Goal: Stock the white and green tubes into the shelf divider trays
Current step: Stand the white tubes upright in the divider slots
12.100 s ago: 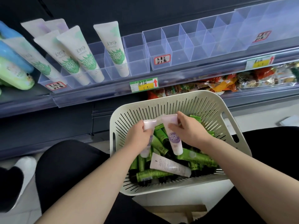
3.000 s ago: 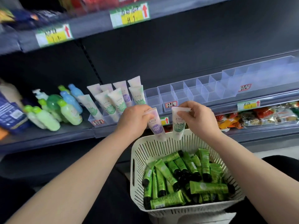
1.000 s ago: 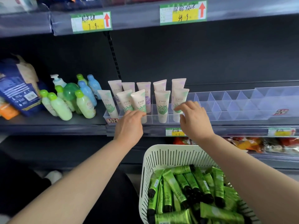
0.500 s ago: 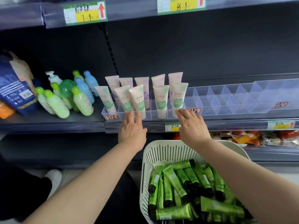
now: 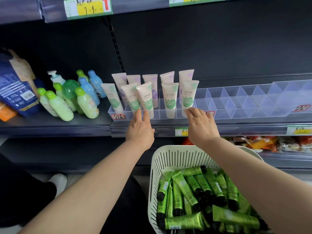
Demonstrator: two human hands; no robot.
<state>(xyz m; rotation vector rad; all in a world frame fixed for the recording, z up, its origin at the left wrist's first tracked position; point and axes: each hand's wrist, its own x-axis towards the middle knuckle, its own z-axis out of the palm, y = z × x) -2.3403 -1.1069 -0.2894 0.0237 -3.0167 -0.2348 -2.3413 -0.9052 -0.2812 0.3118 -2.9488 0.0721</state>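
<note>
Upright white tubes (image 5: 169,98) in divider tray (image 5: 236,105), at twelve o'clock of left hand (image 5: 140,129) and right hand (image 5: 200,125), fingers relaxed, gripping nothing

2 white tubes (image 5: 190,97) now in tray (image 5: 236,106); left hand (image 5: 140,130) & right hand (image 5: 200,127) empty.

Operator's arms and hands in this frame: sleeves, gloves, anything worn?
No sleeves in view. The left hand and right hand are ungloved, and both arms are bare down to the frame edge. No watch, bracelet or ring shows on the sides visible.
</note>
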